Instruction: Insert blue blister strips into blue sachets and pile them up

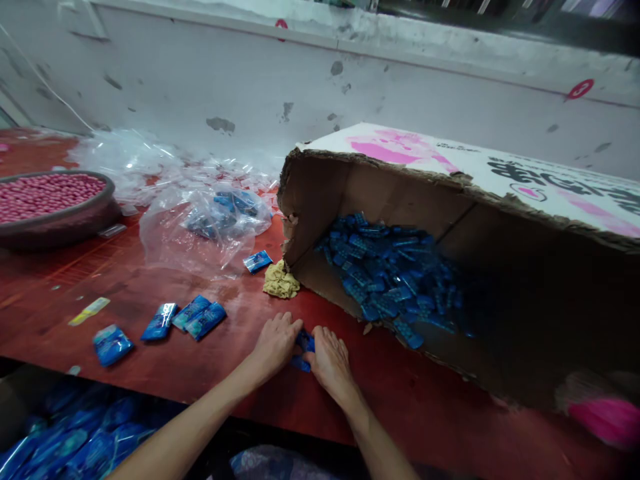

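Note:
Near the front of the red table, my left hand and my right hand are close together, fingers curled round a small blue packet. Most of that packet is hidden by the fingers. Just beyond my hands sits a crumpled yellowish lump, with a single blue packet behind it. To the left lie several more blue packets, among them one flat packet and a glossy packet. On the right, a cardboard box lies on its side with a heap of small blue pieces inside.
At the left stands a bowl full of pink beads. Clear plastic bags, one with blue packets in it, spread along the wall. A yellow strip lies on the table. Below its front edge are many blue packets.

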Demonstrator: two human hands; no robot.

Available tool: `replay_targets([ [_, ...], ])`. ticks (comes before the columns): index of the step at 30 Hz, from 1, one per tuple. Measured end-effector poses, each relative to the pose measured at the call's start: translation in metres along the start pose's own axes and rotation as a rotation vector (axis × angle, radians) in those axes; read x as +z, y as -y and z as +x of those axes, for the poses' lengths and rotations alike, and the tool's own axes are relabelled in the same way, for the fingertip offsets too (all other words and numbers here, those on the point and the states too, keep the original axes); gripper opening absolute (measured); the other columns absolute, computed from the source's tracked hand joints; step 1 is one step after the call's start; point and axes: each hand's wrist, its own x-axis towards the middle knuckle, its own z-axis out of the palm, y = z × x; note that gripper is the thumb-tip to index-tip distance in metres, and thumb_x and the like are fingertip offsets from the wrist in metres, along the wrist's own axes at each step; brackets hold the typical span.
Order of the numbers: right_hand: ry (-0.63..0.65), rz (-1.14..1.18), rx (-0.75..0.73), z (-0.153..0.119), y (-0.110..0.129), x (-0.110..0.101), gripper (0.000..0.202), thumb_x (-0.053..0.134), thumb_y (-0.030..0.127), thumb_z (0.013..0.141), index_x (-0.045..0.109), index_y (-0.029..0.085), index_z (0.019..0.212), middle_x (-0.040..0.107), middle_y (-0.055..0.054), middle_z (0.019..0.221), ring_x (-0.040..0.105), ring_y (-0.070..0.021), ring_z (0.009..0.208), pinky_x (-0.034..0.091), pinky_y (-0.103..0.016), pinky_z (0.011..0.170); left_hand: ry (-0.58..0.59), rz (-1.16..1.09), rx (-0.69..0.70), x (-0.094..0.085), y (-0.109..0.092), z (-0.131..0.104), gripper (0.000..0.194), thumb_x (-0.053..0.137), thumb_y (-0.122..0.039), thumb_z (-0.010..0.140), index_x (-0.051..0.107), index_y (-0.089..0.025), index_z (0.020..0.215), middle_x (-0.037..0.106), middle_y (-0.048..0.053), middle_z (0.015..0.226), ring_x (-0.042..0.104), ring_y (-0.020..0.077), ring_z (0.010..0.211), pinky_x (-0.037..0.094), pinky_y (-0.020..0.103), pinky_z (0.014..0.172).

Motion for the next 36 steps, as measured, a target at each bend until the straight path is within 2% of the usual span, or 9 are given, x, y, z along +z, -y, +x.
replay_targets([
  [4, -0.019, 0.027, -0.031, -0.002, 0.002, 0.001, 0.01, 0.054, 0.014, 0.072, 0.052, 0.02, 0.08, 0.06, -0.006, 0.089, 0.056, -0.0231, 0.089, 0.039, -0.032, 0.072, 0.046, -0.103, 0.046, -0.008, 0.0, 0.012, 0.013, 0.058, -0.021, 0.062, 0.06, -0.021, 0.075, 0.058, 0.009, 0.082, 0.053, 0.0268, 0.083, 0.04, 0.037, 0.071],
  [8, -0.096, 0.2, -0.091, -0.005, -0.003, 0.0, 0.014, 0.048, 0.008, 0.071, 0.05, 0.02, 0.075, 0.058, -0.004, 0.084, 0.055, -0.0196, 0.084, 0.039, -0.029, 0.072, 0.023, -0.259, 0.042, -0.014, -0.001, 0.004, 0.003, 0.056, -0.021, 0.064, 0.055, -0.02, 0.066, 0.057, 0.005, 0.076, 0.054, 0.0217, 0.076, 0.04, 0.033, 0.069],
  [12, -0.068, 0.391, -0.159, -0.002, -0.014, -0.006, 0.012, 0.042, 0.011, 0.077, 0.049, 0.02, 0.077, 0.058, 0.003, 0.068, 0.057, -0.0126, 0.065, 0.041, -0.02, 0.059, 0.051, -0.481, 0.011, -0.011, -0.007, -0.008, 0.016, 0.045, -0.034, 0.075, 0.05, -0.02, 0.071, 0.052, -0.002, 0.061, 0.052, 0.0136, 0.056, 0.041, 0.024, 0.052],
  [15, -0.096, 0.586, -0.178, -0.003, -0.012, -0.008, 0.016, 0.038, 0.019, 0.084, 0.05, 0.019, 0.095, 0.063, -0.001, 0.083, 0.061, -0.0123, 0.072, 0.044, -0.019, 0.06, 0.005, -0.914, -0.178, 0.0, -0.016, -0.012, 0.028, 0.035, -0.044, 0.079, 0.047, -0.018, 0.077, 0.047, -0.005, 0.052, 0.044, 0.0108, 0.038, 0.034, 0.022, 0.036],
  [18, -0.231, 0.61, -0.174, -0.008, 0.001, -0.004, 0.025, 0.034, 0.02, 0.087, 0.046, 0.018, 0.109, 0.065, -0.006, 0.096, 0.063, -0.0155, 0.085, 0.046, -0.022, 0.069, -0.163, -1.253, -0.363, 0.015, -0.028, -0.011, 0.03, 0.039, -0.048, 0.075, 0.043, -0.019, 0.071, 0.041, -0.008, 0.048, 0.037, 0.009, 0.035, 0.031, 0.022, 0.034],
  [22, -0.29, 0.521, -0.261, -0.008, 0.014, 0.003, 0.025, 0.031, 0.018, 0.087, 0.05, 0.018, 0.103, 0.069, -0.007, 0.084, 0.066, -0.0166, 0.074, 0.046, -0.021, 0.06, -0.373, -1.242, -0.398, 0.024, -0.044, -0.006, 0.026, 0.046, -0.044, 0.071, 0.042, -0.02, 0.062, 0.041, -0.006, 0.054, 0.042, 0.0099, 0.048, 0.037, 0.023, 0.047],
  [24, -0.301, 0.508, -0.235, -0.005, 0.01, 0.003, 0.024, 0.031, 0.02, 0.088, 0.051, 0.018, 0.099, 0.069, -0.007, 0.079, 0.067, -0.017, 0.069, 0.046, -0.021, 0.058, -0.433, -1.233, -0.408, 0.021, -0.05, -0.007, 0.024, 0.047, -0.04, 0.071, 0.042, -0.02, 0.06, 0.042, -0.005, 0.055, 0.042, 0.0104, 0.052, 0.037, 0.023, 0.051],
  [30, -0.312, 0.574, -0.133, -0.004, -0.009, 0.002, 0.025, 0.029, 0.025, 0.089, 0.05, 0.018, 0.101, 0.069, -0.007, 0.077, 0.067, -0.0169, 0.064, 0.046, -0.021, 0.053, -0.442, -1.168, -0.311, 0.012, -0.055, -0.007, 0.016, 0.046, -0.033, 0.075, 0.046, -0.02, 0.065, 0.043, -0.005, 0.056, 0.042, 0.011, 0.052, 0.036, 0.023, 0.051],
  [36, -0.363, 0.581, -0.213, -0.001, -0.008, 0.001, 0.021, 0.033, 0.024, 0.088, 0.051, 0.018, 0.095, 0.068, -0.008, 0.083, 0.067, -0.0184, 0.072, 0.047, -0.023, 0.059, -0.458, -1.113, -0.247, 0.016, -0.06, 0.007, 0.012, 0.044, -0.024, 0.073, 0.044, -0.021, 0.062, 0.045, -0.004, 0.057, 0.045, 0.0128, 0.056, 0.039, 0.025, 0.056],
])
